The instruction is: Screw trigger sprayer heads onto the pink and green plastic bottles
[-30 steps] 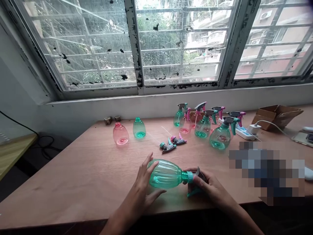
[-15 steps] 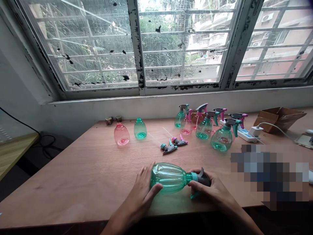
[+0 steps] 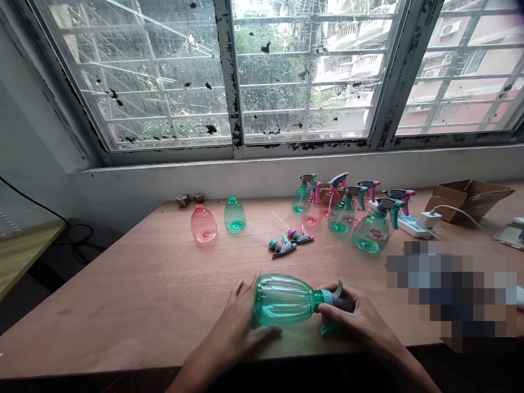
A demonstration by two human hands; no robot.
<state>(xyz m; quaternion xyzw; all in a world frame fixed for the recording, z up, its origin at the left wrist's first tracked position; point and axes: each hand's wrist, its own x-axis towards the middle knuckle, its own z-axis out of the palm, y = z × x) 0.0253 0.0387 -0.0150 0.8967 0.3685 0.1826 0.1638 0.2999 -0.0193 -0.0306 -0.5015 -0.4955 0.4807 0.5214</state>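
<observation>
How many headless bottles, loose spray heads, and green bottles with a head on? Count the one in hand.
Headless bottles: 2 (pink bottle, green bottle)
Loose spray heads: 2 (teal-collared head, pink-collared head)
Green bottles with a head on: 4 (held bottle, three standing bottles)
Total: 8

"Where is the camera?"

"There is just one. It sits on the person's head."

"Which way does it look?"

"Forward and down. The window (image 3: 307, 71) fills the top of the frame. The bench (image 3: 143, 305) goes across the middle and the lower part, and we see its top from above."

"Is it close?"

"Close to the fingers (image 3: 334, 313), low in the middle of the frame. The arms (image 3: 208, 352) are cut off by the bottom edge. The window is farther away."
</observation>
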